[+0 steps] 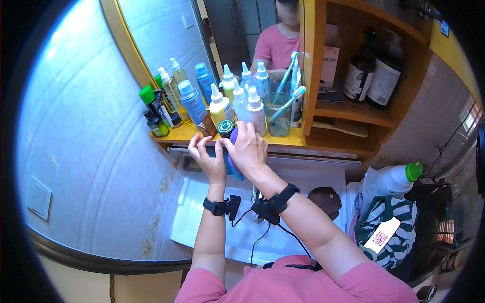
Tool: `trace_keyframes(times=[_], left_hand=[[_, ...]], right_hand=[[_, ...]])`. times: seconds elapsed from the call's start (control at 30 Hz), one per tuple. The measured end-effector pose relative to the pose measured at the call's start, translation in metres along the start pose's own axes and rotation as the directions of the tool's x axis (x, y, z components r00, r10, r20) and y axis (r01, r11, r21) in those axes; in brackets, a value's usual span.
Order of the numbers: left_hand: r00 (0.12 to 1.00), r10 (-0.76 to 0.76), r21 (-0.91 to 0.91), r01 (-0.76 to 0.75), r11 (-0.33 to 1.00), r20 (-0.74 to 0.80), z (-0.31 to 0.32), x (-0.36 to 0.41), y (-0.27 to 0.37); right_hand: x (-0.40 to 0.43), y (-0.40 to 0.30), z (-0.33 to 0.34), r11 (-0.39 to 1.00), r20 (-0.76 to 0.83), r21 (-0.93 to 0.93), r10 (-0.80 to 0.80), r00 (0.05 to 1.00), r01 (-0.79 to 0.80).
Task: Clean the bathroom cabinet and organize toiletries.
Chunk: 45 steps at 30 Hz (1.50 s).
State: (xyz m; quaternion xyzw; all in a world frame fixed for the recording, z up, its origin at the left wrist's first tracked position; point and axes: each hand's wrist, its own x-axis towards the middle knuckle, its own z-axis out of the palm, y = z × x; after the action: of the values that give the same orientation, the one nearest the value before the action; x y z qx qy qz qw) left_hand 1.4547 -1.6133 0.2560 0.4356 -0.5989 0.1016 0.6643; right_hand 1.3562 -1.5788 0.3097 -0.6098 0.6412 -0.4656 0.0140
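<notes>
My right hand (249,150) is at the front edge of a wooden shelf (291,141), with a purple and blue cloth (233,161) between its thumb and fingers. The cloth hangs down over the white sink. Just beyond the thumb stands a small dark jar with a green lid (226,127); whether the hand touches it is unclear. To the left, my left hand (209,159) has its fingers apart, close to a brown patterned packet (207,125) on the shelf edge. White-nozzled bottles, among them a yellowish one (219,108), stand behind both hands.
A clear cup (278,119) with a toothbrush (287,105) stands right of the bottles. Below runs a metal rail (322,159). Inside the sink (212,227) lies a dark brown cloth (325,202). A green-capped bottle (396,178) and a striped bundle (401,231) are at right.
</notes>
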Motion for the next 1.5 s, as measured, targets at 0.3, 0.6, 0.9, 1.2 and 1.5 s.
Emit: trace_keyframes(times=[0.3,0.6,0.9,1.2,1.5], left_hand=[[0.962,-0.134,-0.165,0.177,0.97,0.24,0.002,-0.001,-0.005],[0.96,-0.18,-0.029,0.19,0.981,0.215,0.013,-0.005,0.025],[0.889,0.448,-0.282,-0.456,0.844,-0.098,0.013,0.122,0.238],[0.855,0.348,0.123,-0.421,0.899,0.385,0.118,0.228,0.385],[0.894,0.22,0.209,-0.319,0.924,0.39,0.149,0.23,0.398]], right_hand=[[-0.022,0.012,-0.005,0.972,0.055,0.22,-0.09,0.994,0.076],[-0.083,0.05,-0.128,0.869,0.208,0.477,-0.26,0.943,0.135],[-0.103,0.085,-0.225,0.856,0.191,0.516,-0.147,0.971,0.027],[-0.133,0.101,-0.266,0.854,0.129,0.52,-0.097,0.987,0.016],[-0.149,0.128,-0.28,0.837,0.09,0.536,0.074,0.993,-0.111]])
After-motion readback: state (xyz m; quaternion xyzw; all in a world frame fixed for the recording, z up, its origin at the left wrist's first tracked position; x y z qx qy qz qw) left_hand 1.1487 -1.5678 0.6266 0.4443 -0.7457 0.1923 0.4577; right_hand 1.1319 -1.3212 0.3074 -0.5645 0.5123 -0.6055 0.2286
